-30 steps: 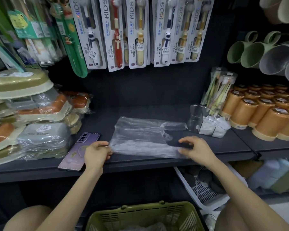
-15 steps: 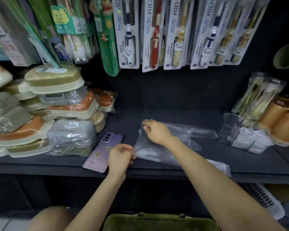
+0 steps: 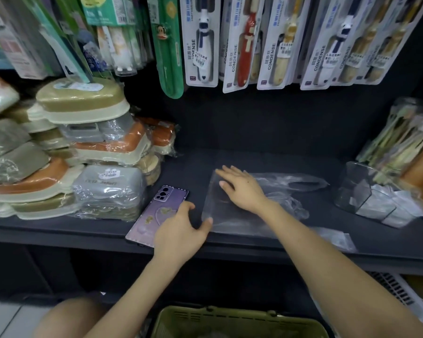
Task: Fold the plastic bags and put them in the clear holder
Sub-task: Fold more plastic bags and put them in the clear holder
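Right hand [image 3: 242,189], fingers straight and spread, now presses plastic bag [image 3: 230,217] flat, moved off its near edge; left hand [image 3: 181,230] loosely open, thumb at corner: smoothing, folding barely begun.

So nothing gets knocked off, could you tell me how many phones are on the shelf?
1: a purple phone lies camera side up at the shelf front, left of the plastic bag, partly covered by the left hand. No other shows.

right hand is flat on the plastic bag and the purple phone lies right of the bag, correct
No. The right hand is flat on the plastic bag, but the purple phone lies left of it, as the head view shows.
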### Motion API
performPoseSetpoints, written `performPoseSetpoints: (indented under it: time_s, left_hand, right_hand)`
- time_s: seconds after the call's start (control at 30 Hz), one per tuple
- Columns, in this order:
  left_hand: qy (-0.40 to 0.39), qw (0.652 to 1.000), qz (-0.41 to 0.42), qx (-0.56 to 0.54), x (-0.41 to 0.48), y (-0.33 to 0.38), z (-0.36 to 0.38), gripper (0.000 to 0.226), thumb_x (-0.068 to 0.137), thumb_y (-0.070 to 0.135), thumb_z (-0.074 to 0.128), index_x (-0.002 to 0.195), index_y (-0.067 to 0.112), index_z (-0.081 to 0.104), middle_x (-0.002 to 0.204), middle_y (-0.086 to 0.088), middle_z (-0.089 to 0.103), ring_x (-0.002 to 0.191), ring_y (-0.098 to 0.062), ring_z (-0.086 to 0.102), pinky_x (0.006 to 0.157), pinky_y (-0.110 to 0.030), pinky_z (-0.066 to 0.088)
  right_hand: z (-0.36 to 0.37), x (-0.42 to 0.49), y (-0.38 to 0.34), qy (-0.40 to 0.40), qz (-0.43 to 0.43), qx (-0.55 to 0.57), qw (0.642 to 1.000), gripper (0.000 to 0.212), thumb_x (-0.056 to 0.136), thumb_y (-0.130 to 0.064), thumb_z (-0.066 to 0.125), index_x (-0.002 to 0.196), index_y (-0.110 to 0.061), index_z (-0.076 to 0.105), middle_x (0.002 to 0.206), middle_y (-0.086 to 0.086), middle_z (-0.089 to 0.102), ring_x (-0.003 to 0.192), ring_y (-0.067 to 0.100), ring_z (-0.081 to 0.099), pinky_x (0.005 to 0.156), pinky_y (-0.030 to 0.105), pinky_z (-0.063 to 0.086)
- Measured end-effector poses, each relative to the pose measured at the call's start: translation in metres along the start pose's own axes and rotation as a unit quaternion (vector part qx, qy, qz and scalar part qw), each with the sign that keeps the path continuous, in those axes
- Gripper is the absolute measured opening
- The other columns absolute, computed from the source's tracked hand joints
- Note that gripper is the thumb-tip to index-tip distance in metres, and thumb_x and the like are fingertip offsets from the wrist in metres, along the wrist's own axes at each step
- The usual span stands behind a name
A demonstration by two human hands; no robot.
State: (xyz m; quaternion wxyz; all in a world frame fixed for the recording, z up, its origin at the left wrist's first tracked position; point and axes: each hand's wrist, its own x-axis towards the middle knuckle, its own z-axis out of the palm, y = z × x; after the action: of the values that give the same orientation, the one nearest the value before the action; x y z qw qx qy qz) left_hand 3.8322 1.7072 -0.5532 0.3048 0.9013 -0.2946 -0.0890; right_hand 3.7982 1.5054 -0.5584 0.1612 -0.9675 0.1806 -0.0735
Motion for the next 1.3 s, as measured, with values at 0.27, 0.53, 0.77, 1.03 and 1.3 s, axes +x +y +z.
performPoseSetpoints:
  time_s: [0.27, 0.53, 0.77, 1.03, 1.3]
  left_hand:
    - [0.135, 0.947, 0.283, 0.075, 0.026, 0.011, 0.013, 0.035, 0.081, 0.023, 0.042, 0.079, 0.008, 0.074, 0.088, -0.009, 0.067, 0.076, -0.035, 0.063, 0.071, -0.038, 0.053]
    - [-0.088, 0.949, 0.209, 0.221, 0.033, 0.002, 0.055, 0.098, 0.072, 0.058, -0.020, 0.154, 0.013, 0.010, 0.162, -0.003, 0.007, 0.149, -0.016, 0.003, 0.117, -0.027, -0.005]
    - [-0.127, 0.952, 0.188, 0.207, 0.034, 0.004, 0.052, 0.077, 0.092, 0.061, -0.001, 0.154, 0.016, 0.009, 0.162, -0.001, 0.004, 0.149, -0.014, 0.000, 0.117, -0.027, -0.005]
    - [-0.097, 0.961, 0.217, 0.140, 0.044, 0.015, 0.038, 0.091, 0.077, 0.066, 0.003, 0.149, 0.019, 0.032, 0.160, -0.003, 0.018, 0.149, -0.021, 0.010, 0.119, -0.032, 0.001]
    - [-0.012, 0.969, 0.241, 0.060, 0.057, 0.013, 0.035, 0.070, 0.086, 0.056, 0.027, 0.118, 0.008, 0.066, 0.123, -0.010, 0.065, 0.115, -0.031, 0.058, 0.102, -0.038, 0.038]
  right_hand:
    - [-0.001, -0.082, -0.001, 0.025, -0.007, -0.020, 0.999, 0.047, 0.103, -0.035, 0.027, 0.146, -0.020, 0.038, 0.155, 0.000, 0.031, 0.147, 0.017, 0.018, 0.118, 0.029, -0.002]
    - [0.015, -0.134, 0.025, 0.029, 0.056, -0.096, 0.993, 0.061, 0.097, -0.046, 0.014, 0.140, -0.018, 0.049, 0.145, 0.007, 0.047, 0.138, 0.027, 0.039, 0.114, 0.043, 0.012]
    - [-0.023, -0.195, 0.103, 0.010, 0.230, -0.144, 0.963, 0.063, 0.099, -0.051, -0.001, 0.154, -0.025, 0.014, 0.161, 0.003, 0.016, 0.149, 0.021, 0.006, 0.121, 0.039, -0.001]
    - [-0.009, -0.174, 0.044, 0.005, 0.051, -0.081, 0.995, 0.102, 0.078, -0.067, -0.021, 0.150, -0.018, 0.031, 0.158, 0.000, 0.023, 0.147, 0.015, 0.015, 0.114, 0.026, -0.006]
    - [-0.051, -0.123, 0.057, 0.186, 0.102, -0.032, 0.977, 0.060, 0.094, -0.049, 0.024, 0.088, -0.010, 0.069, 0.083, 0.006, 0.069, 0.081, 0.029, 0.063, 0.066, 0.034, 0.044]
